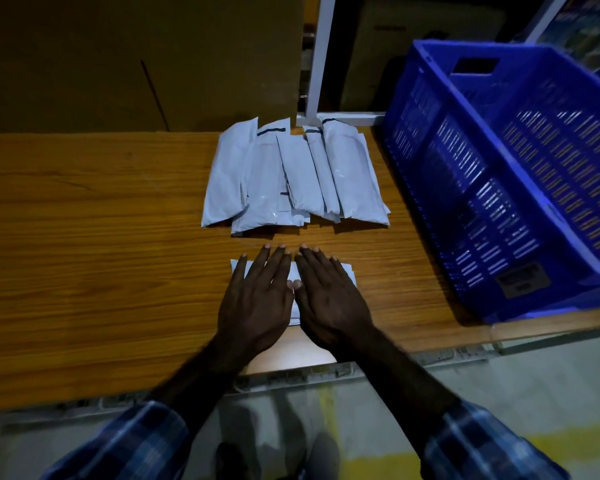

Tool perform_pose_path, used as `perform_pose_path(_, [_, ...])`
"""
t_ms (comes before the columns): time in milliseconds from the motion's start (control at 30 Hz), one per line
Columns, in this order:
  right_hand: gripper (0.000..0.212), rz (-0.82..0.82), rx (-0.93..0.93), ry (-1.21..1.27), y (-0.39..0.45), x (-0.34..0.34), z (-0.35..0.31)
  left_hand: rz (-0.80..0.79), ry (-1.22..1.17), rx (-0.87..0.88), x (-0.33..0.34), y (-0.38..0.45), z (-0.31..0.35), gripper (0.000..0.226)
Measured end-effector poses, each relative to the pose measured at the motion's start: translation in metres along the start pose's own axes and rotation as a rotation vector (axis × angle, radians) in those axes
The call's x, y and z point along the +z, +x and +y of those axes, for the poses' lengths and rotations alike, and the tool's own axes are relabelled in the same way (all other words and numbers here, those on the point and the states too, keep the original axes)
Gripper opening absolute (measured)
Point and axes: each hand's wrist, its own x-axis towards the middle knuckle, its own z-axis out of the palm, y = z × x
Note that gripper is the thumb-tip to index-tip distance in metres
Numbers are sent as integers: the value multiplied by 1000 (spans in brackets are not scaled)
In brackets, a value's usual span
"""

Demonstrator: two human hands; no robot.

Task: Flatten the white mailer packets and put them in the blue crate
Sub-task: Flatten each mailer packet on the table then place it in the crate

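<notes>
Pressing down side by side, the left hand (pixel 257 299) and the right hand (pixel 328 299) lie flat with straight fingers on one white mailer packet (pixel 347 271), thumbs nearly touching at the middle. The packet lies on the wooden surface (pixel 101 254) near its front edge, and only its corners and a strip between the hands show. Plaid sleeves (pixel 136 441) cover both forearms near the bottom of the view. Just beyond the fingertips, apart from the pressed packet, a pile of white mailer packets (pixel 291 174) lies overlapping, long sides running away from the person. To the right of the pile the blue crate (pixel 499 216) sits on the surface, its slotted wall facing the packets. Behind the surface stand brown cardboard sheets (pixel 136 57) and a white frame post (pixel 321 53).
</notes>
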Motion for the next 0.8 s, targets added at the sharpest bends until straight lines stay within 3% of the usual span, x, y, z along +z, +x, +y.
perform_pose_path(300, [69, -249, 201, -89, -14, -25, 40, -34, -213, -104, 0, -20, -28, 68])
perform_pose_path(433, [77, -161, 154, -30, 1, -32, 23, -11, -201, -134, -12, -13, -23, 69])
perform_pose_path(533, [71, -158, 92, 40, 10, -19, -3, 15, -124, -56, -11, -4, -7, 63])
perform_pose_path(667, [54, -39, 85, 23, 1, 0, -9, 7, -91, -73, -5, -5, 1, 56])
perform_pose_path(800, [53, 26, 50, -29, -3, -1, -9, 13, -87, -66, -2, -6, -1, 58])
